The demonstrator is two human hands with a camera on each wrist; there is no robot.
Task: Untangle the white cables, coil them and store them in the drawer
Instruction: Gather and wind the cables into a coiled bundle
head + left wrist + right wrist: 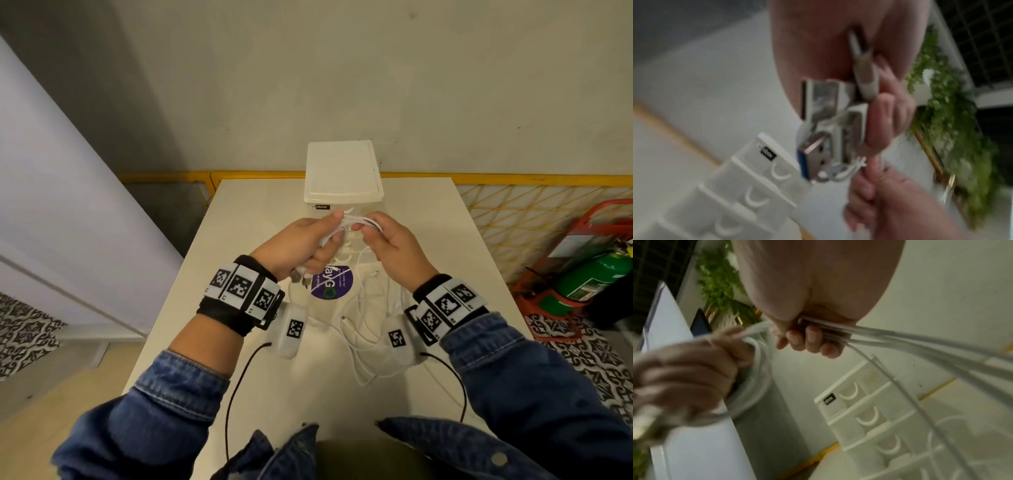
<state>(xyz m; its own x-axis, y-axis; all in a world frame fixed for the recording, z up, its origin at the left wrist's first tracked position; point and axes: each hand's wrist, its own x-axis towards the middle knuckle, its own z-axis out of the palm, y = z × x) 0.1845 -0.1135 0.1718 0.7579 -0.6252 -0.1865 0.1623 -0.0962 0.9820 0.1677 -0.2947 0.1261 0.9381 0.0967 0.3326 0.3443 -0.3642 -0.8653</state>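
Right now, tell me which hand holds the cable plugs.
The left hand: metal USB plugs stick out below its fist. The right hand grips only cable strands.

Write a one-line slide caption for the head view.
Both hands coil white cables above table, before closed drawer unit.

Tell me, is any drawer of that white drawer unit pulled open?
No, the drawers of the drawer unit all sit flush and closed in the right wrist view.

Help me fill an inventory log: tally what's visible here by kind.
Hands: 2, left hand and right hand
White cable bundle: 1, strands too tangled to count
Drawer unit: 1
Table: 1
Green fire extinguisher: 1
Total: 6
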